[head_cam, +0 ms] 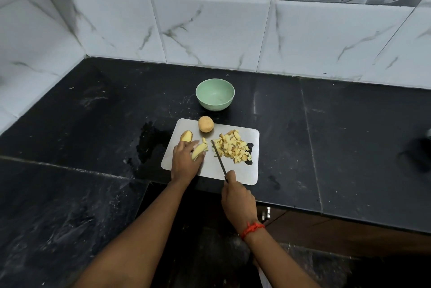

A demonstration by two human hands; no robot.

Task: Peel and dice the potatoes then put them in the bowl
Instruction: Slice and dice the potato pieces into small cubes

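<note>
- R wrist: red thread (253, 229) tied round it, nearest the viewer.
- R hand (238, 199): over the near edge of the board, fingers wrapped tight round the handle of the knife (218, 155), forefinger stretched along the top. Thin dark blade slants away to the L, tip at the L edge of the dice pile. Cannot tell if the edge touches the board.
- L hand (185, 161): on the L part of the board, palm down, fingers curled over the potato strips (200, 150) and holding them down. Pale yellow strip ends stick out past the fingertips toward the blade.
- Cutting board (247, 171): flat grey rectangle w/ rounded corners, at the counter's front edge, handle slot at its R side partly covered by dice.
- Diced potato (233, 146): loose heap on the R half of the board, just R of the blade; some bits show brown skin.
- Half potato (186, 136): skin still on, at the far L of the board, touching the L hand's knuckles.
- Whole potato (205, 124): unpeeled, at the board's far edge, apart from the half.
- Bowl (214, 104): pale green, upright on the counter just beyond the board, near the whole potato, inner wall in plain view.
- Counter (93, 124): black stone; wet patch (149, 140) just L of the board.
- Wall (210, 31): white marbled tiles behind.
</note>
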